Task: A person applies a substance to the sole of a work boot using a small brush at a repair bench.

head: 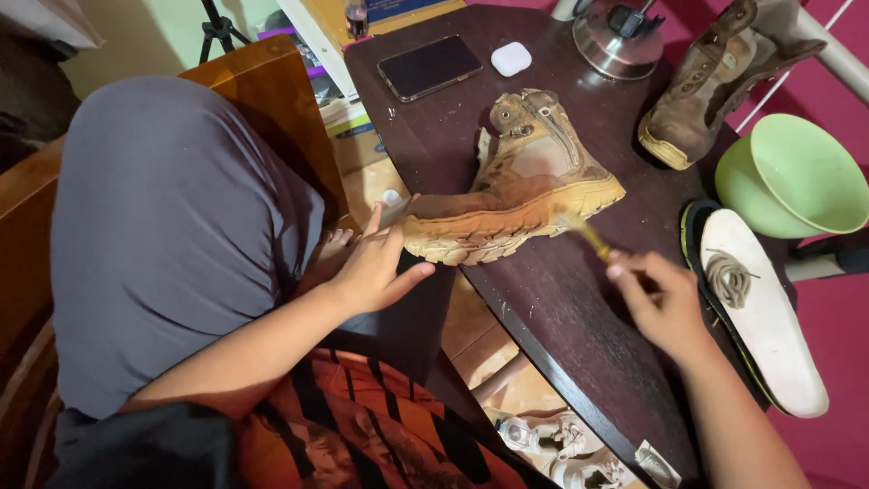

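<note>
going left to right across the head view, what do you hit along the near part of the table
left hand → tan boot → yellow brush → right hand → white insole

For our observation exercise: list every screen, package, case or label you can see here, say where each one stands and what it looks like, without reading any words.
Phone: flat on the dark table's far left part, a black rectangle with its screen dark.
Small case: just right of the phone, white, rounded, closed.
Cardboard box: on the floor left of the table, brown with a pale label.
Boot: no label can be made out; the left hand steadies its toe.
</note>
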